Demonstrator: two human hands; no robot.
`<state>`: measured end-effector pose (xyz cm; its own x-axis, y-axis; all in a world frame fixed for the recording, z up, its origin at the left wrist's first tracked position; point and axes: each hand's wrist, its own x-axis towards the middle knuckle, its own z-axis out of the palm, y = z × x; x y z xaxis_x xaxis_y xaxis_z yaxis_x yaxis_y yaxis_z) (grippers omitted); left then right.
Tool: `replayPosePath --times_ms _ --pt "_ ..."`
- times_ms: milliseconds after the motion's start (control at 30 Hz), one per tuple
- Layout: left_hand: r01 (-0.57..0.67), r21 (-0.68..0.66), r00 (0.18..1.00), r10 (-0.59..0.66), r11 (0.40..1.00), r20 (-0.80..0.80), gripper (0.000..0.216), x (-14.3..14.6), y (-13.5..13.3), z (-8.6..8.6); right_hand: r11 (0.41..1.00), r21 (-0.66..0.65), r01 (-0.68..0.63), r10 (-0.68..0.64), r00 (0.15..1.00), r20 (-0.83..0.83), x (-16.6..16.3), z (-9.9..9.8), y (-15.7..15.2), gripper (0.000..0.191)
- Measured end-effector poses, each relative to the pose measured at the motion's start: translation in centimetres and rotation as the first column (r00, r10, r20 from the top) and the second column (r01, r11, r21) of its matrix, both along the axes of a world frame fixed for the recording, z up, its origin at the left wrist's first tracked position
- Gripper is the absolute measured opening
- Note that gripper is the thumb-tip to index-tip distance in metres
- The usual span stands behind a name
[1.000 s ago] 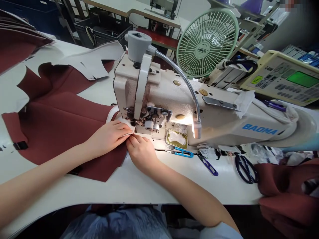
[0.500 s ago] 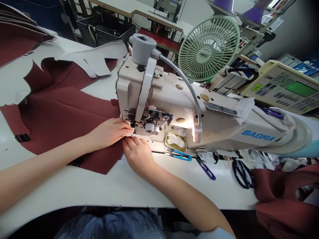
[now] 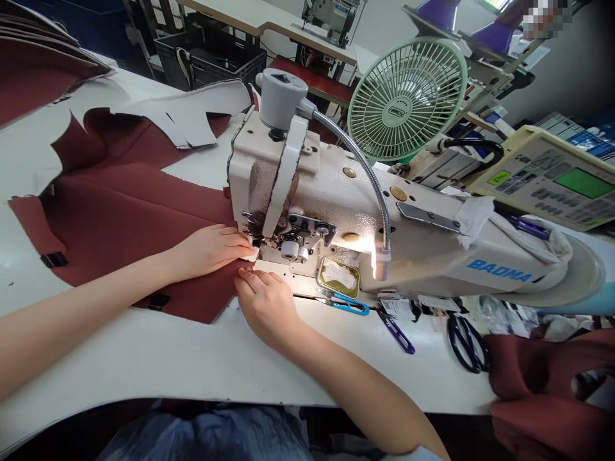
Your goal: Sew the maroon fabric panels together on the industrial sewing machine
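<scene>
A large maroon fabric piece point(image 3: 129, 211) lies at the left of the white sewing machine point(image 3: 331, 192), its right edge running under the needle area. My left hand point(image 3: 206, 253) is closed, its fingertips pinching the fabric edge and a small white piece point(image 3: 250, 253) beside the presser foot. Close in front, my right hand point(image 3: 269, 304) has its fingers curled on the same fabric's near edge. The needle itself is hard to make out behind my fingers. Two black patches point(image 3: 158, 301) point(image 3: 54, 259) show at the fabric's borders.
Blue thread snips point(image 3: 350, 303), purple snips point(image 3: 398, 333) and dark-handled scissors point(image 3: 468, 342) lie right of my hands, near a small tin point(image 3: 339, 276). A green fan point(image 3: 406, 99) and a control panel point(image 3: 557, 173) stand behind. More maroon pieces point(image 3: 542, 378) hang at the right.
The fabric's near edge has swung away from me, uncovering more of a black patch and the fabric between my hands. Both hands keep nearly the same place; the view has shifted slightly.
</scene>
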<state>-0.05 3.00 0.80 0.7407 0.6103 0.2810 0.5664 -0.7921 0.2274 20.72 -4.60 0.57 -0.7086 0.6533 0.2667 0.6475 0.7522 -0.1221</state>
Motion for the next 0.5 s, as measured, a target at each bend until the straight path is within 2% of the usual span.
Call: replayPosePath --times_ms 200,367,500 --pt "0.035 -0.062 0.999 -0.034 0.997 0.025 0.036 -0.7 1.3 0.3 0.997 -0.08 -0.001 -0.009 0.991 -0.131 0.5 0.5 -0.2 0.027" --pt "0.073 -0.043 0.994 -0.069 0.996 0.084 0.036 -0.8 2.0 0.4 0.996 -0.094 0.0 -0.01 0.994 -0.111 0.6 0.6 0.3 0.029" --pt "0.078 -0.083 0.989 -0.067 0.993 0.134 0.037 -0.5 1.9 0.4 0.995 -0.102 0.006 -0.016 0.995 -0.097 0.6 0.7 0.8 0.03"
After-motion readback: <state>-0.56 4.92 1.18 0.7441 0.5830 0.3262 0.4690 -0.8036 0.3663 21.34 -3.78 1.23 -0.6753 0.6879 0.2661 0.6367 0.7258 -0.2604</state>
